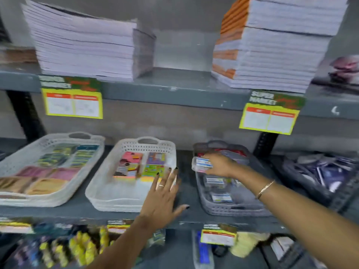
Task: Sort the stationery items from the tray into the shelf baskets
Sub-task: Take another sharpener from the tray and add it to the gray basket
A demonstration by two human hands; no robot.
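My right hand (220,165) holds a small clear box with a blue and white label (202,164) above the left rim of the grey basket (233,210). Similar small boxes (214,180) lie inside that basket. My left hand (162,199) is spread flat with fingers apart over the right front corner of the middle white basket (108,200), holding nothing. That basket holds colourful sticky-note packs (141,166) at its back. The whole view is blurred by motion.
A left white basket (29,158) holds flat packets. A dark basket (320,183) sits at the far right. Paper stacks (87,45) (272,45) rest on the shelf above, with yellow price tags (72,102) on its edge. More goods fill the shelf below.
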